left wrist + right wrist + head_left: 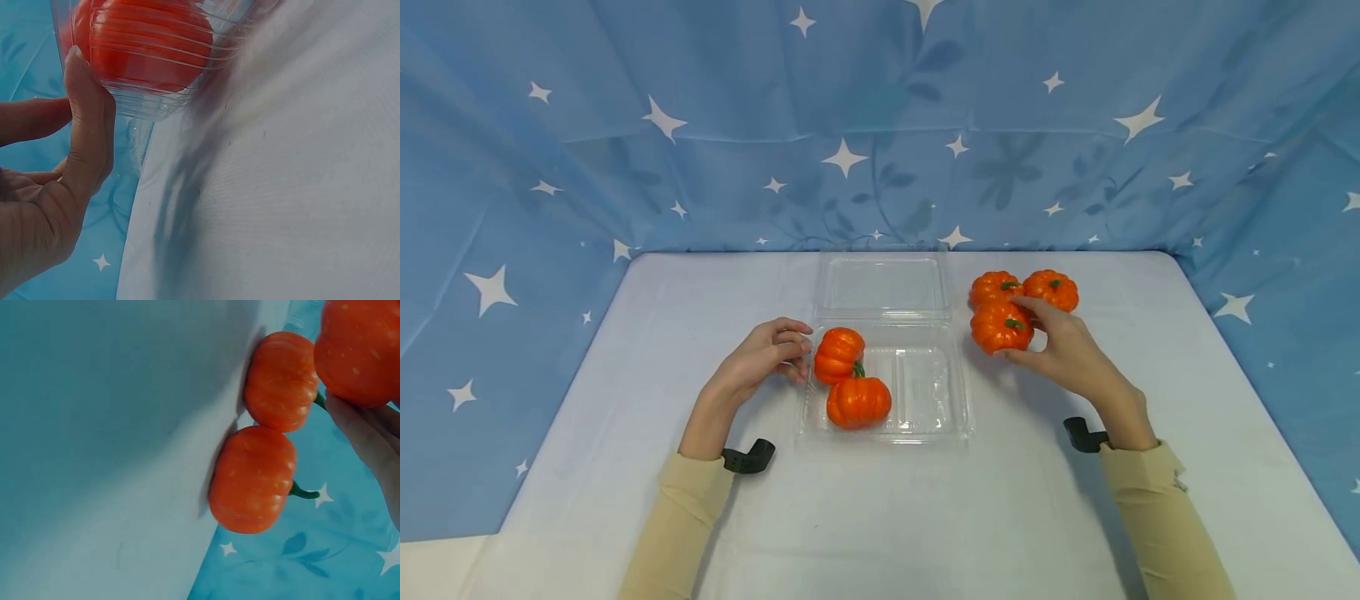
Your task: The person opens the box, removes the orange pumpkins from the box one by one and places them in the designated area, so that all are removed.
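Currently, open box (936,387): two pumpkins (859,405); right hand (1066,348) grips third pumpkin (997,328); left hand (763,354) relaxed, perhaps touching box.

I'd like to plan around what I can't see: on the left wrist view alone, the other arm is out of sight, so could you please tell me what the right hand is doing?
Observer: The right hand holds a pumpkin, to the right of the box.
Operator: Thank you; is there any free room inside the box?
Observer: Yes, its right side holds nothing.
Operator: And does anything else lie close to the right hand?
Observer: Two more pumpkins sit side by side on the table, just beyond the held one.
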`<state>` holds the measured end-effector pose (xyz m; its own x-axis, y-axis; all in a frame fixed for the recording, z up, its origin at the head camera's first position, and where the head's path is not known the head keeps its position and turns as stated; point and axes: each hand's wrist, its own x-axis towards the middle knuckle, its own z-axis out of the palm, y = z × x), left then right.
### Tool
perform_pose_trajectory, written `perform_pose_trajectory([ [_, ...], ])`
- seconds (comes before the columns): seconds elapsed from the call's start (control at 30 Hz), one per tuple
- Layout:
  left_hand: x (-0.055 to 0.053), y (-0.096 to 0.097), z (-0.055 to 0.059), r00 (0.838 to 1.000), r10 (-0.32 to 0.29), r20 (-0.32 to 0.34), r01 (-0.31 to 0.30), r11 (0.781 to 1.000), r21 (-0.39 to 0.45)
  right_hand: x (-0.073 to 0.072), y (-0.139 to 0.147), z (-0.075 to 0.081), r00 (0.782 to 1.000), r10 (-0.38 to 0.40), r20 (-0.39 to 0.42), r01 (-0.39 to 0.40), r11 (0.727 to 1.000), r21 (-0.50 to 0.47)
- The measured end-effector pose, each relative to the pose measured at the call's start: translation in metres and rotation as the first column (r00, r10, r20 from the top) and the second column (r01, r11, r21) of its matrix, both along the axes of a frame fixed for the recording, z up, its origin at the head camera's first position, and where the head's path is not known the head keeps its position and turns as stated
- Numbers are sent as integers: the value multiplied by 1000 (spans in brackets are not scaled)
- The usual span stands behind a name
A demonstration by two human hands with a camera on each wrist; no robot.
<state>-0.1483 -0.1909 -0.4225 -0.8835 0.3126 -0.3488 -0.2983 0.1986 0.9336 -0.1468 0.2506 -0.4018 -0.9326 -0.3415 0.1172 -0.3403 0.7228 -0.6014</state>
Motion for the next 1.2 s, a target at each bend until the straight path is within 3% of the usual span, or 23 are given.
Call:
perform_pose_trajectory([
  [0.17, 0, -1, -1, 1000, 2, -4, -2, 1000, -3, -4, -2, -6, 997, -7, 80, 4, 999, 34],
  [0.5, 2, -1, -1, 1000, 6, -2, -6, 1000, -4, -8, -3, -16, 996, -29, 81, 22, 995, 94],
  [0.73, 4, 0, 0, 1000, -8, -13, 8, 1000, 1, -8, -4, -20, 990, -57, 130, 44, 994, 99],
  [1.0, 2, 2, 0, 1000, -4, -11, 4, 1000, -1, -9, -5, -23, 993, -70, 93, 59, 992, 108],
  [1.2, 2, 3, 1, 1000, 1, -8, -1, 1000, 3, -9, -6, -23, 991, -81, 111, 67, 990, 125],
])
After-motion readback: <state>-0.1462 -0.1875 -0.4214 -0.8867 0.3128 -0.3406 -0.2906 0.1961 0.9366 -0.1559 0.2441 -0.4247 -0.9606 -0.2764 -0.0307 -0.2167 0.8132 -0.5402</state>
